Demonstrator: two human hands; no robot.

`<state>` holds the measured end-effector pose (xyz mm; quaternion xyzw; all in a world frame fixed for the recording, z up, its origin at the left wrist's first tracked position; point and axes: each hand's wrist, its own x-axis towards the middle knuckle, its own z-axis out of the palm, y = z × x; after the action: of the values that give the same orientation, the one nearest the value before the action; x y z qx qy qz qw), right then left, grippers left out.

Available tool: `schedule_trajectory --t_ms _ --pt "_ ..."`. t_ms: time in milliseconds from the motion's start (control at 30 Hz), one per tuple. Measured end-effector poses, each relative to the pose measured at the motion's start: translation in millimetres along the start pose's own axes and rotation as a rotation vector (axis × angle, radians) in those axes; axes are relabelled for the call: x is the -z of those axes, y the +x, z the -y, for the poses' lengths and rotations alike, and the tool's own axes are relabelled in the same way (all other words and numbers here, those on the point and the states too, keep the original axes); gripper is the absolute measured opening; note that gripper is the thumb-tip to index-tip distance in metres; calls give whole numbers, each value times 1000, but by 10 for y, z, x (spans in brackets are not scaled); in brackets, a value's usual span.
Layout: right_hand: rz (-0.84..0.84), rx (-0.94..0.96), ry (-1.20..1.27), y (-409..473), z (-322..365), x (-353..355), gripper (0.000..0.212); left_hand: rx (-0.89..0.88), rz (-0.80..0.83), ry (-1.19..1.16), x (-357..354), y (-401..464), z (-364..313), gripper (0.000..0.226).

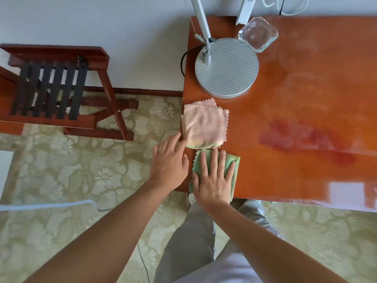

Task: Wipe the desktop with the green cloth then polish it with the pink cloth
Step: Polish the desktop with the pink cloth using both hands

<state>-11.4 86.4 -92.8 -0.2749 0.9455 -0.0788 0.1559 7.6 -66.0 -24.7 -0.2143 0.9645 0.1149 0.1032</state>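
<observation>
At the far left a dark wooden folding rack with black straps (55, 90) was seen standing on a pale patterned carpet (61, 176), well apart from the work. Next came the left hand (168, 162), held open with the fingers (179, 142) spread and nothing gripped; its fingertips were at the near left edge of the folded pink fringed cloth (204, 124), though whether contact was made could not be told. That cloth was laid at the left edge of the glossy orange-brown wooden bench (306, 139), slightly overhanging it. Just nearer, touching it, the folded green fringed cloth (234, 162) was laid at the bench's near left corner, pressed flat under the right hand (214, 178), whose fingers (215, 160) were splayed on top with no pinch taken.

Wiping appeared about to start. The pink cloth could be nudged off the edge by the left hand, since it already overhung. The green cloth, held by flat pressure alone, could slip or unfold on the slick finish. A wide sweep could strike the round ribbed grey metal lamp base (226, 68) or the clear faceted glass dish (258, 34) just beyond it, and the dish could be slid toward the wall.

The bench surface was shiny, with hazy smears and a darker reddish patch (302, 137) toward the right. A white wall (102, 21) was seen behind.
</observation>
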Motion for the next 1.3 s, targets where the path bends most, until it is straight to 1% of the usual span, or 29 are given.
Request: schedule_trajectory --t_ms 100,200,300,367,433,467,500,567,633,700,867,967,1067,1133,1167,1233,1300 --pt "31 10 6 4 174 -30 66 -43 16 34 30 194 -10 49" --pt "95 53 9 40 325 -20 67 -69 24 48 84 372 -62 48" --pt "137 89 54 101 383 86 66 -132 43 23 136 531 -136 48" --pt "126 165 104 83 280 220 63 -173 49 1 148 637 -195 50" --pt "76 275 142 27 44 350 57 -204 55 4 132 737 -265 51" --pt "40 301 152 4 -102 409 54 -228 61 17 112 784 -304 51" --pt "1 298 154 -6 -249 460 50 -252 70 36 84 827 -342 51" --pt "-90 218 173 10 -498 539 43 -268 88 65 4 891 -398 53" --pt "-168 126 228 63 -673 594 40 -227 111 64 -99 925 -443 58" --pt "-218 92 275 127 -796 639 39 -182 124 95 -227 909 -508 66" --pt "-257 71 378 352 -1088 793 37 -134 91 111 -451 875 -951 75" --pt "-267 24 413 521 -1337 919 40 -162 108 161 -578 915 -1364 78" --pt "-230 38 402 701 -1616 1038 38 -134 76 147 -637 1019 -1678 72" --pt "-178 82 350 831 -1763 1123 41 -112 63 154 -645 1086 -1759 70" --pt "-121 118 287 890 -1799 1164 45 -110 59 163 -635 1111 -1760 71" --pt "33 201 74 1037 -1870 1228 59 -108 59 172 -620 1194 -1784 73" --pt "128 248 -102 1192 -1891 1248 66 -89 47 167 -602 1302 -1808 73"
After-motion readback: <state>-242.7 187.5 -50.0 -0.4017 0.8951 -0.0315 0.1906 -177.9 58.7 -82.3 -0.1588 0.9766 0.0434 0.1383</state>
